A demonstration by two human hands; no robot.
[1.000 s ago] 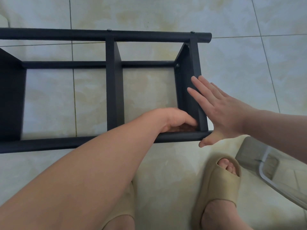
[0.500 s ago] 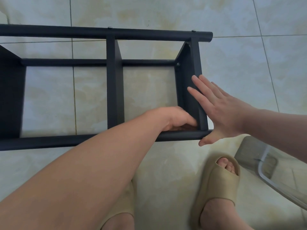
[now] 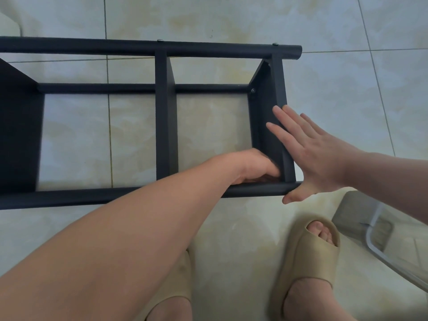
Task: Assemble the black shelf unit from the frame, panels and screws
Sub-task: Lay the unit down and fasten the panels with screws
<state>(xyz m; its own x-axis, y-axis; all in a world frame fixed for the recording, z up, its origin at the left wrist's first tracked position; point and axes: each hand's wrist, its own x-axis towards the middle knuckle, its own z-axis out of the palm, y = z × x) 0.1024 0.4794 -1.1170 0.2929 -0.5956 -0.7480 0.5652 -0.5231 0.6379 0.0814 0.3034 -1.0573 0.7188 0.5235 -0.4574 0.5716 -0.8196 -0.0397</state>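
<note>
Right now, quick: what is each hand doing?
Left hand: fingers curled in the corner of the frame, contents hidden; cannot tell.
Right hand: open, flat against the end panel.

Glossy cream marbled floor tiles (image 3: 254,19); thin grey grout lines.

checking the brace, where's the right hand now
In the head view, the right hand lies flat against the outer side of the end panel, right of the left hand inside the frame.

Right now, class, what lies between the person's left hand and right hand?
The shelf's black end panel separates left hand from right hand; head view shows it.
</note>
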